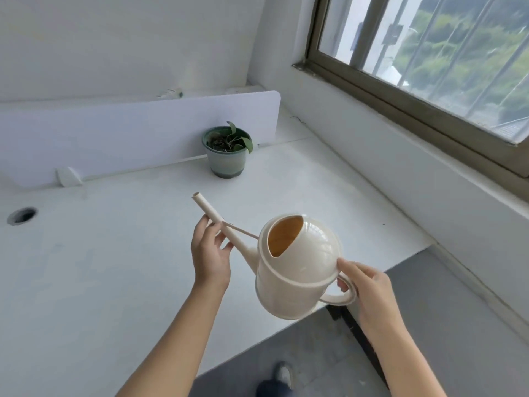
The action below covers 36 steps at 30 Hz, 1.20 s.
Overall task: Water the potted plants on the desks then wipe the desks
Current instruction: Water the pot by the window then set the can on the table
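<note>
One cable hole [21,215] in one white desk [114,267]; one white divider panel [137,133] along the back; one potted plant [227,151] at the panel's right end, green pot, dark soil, few leaves; left hand [210,253] loosely curled round the spout; one cream watering can [297,267] held above the desk's front edge, spout aimed up-left, well apart from the plant; right hand [369,287] grips the loop handle, thumb on the dome; one window [429,67].

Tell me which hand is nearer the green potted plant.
Left. The left hand, pinching the spout of the watering can, is straight in front of the potted plant. The right hand, on its handle, is farther back and to the right.
</note>
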### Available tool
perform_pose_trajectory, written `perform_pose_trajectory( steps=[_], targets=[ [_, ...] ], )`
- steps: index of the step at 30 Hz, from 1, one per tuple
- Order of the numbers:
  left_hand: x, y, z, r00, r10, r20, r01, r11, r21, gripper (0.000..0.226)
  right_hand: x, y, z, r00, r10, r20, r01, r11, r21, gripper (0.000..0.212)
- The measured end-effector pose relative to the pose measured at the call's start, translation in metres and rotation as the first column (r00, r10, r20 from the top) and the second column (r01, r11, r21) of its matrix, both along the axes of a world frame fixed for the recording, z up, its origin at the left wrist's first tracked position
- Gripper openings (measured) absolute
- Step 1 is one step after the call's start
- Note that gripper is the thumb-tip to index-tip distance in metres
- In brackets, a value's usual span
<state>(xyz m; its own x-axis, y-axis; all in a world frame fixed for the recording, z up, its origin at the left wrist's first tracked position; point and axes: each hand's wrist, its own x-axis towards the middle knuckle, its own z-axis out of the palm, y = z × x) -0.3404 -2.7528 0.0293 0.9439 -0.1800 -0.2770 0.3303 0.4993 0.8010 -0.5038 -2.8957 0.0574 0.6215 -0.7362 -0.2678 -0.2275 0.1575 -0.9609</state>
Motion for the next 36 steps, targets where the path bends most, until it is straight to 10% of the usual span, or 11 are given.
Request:
perform_pose_trajectory(
  steps=[36],
  targets=[
    [0.191,-0.166,-0.011,0.990,0.024,-0.141,0.015,0.963,0.267,0.024,0.182,-0.147,0.011,0.973,0.216,-0.079,-0.220,0.975,-0.040,0.015]
  ],
)
